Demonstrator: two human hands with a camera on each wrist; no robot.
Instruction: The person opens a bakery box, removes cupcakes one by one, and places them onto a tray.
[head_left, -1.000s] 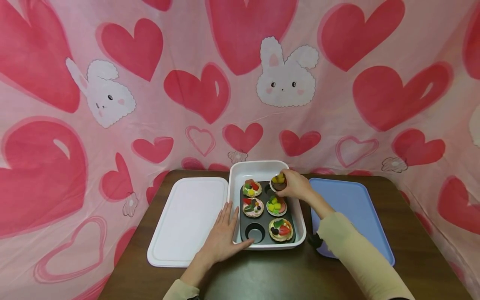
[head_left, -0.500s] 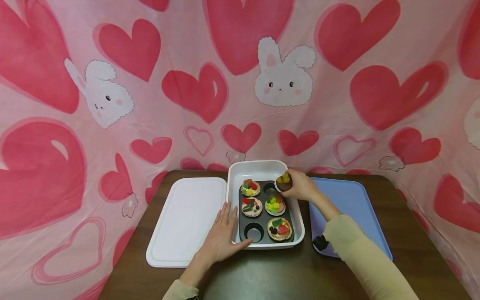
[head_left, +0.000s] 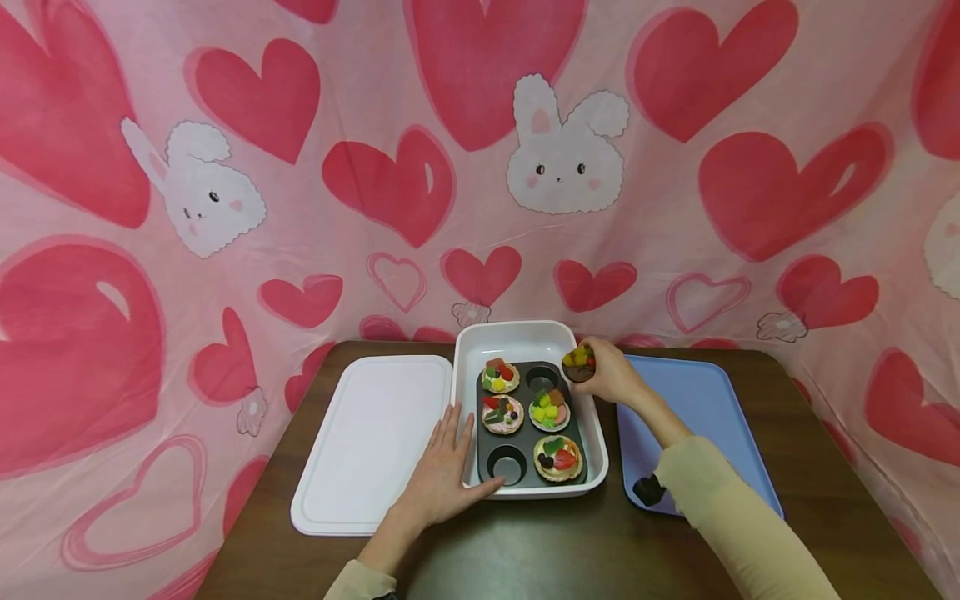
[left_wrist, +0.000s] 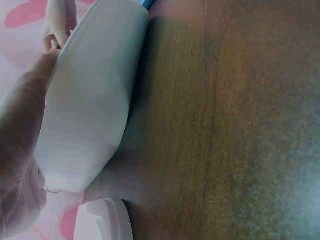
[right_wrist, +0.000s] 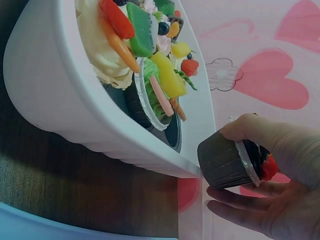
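Note:
My right hand [head_left: 612, 372] pinches a cupcake [right_wrist: 225, 159] in a dark pleated cup, with fruit pieces on top. In the head view it is above the right rim of the white tub [head_left: 600, 450], beside the back right hollow of the dark muffin tin [head_left: 525, 454]. Several fruit-topped cakes [head_left: 557, 459] sit in the tin; its back right and front left hollows hold none. My left hand [head_left: 438, 479] rests at the tub's front left corner, fingers extended along the left side and thumb over the front rim.
A white flat lid or tray [head_left: 375, 446] lies left of the tub. On the right lies a blue tray [head_left: 697, 408], partly covered by my right forearm. All stand on a dark wooden table [head_left: 540, 550] before a pink heart-print cloth [head_left: 420, 100].
My right hand has carried the cupcake up and right, away from the tin's back right hollow, which now shows fully. The left hand stays where it was.

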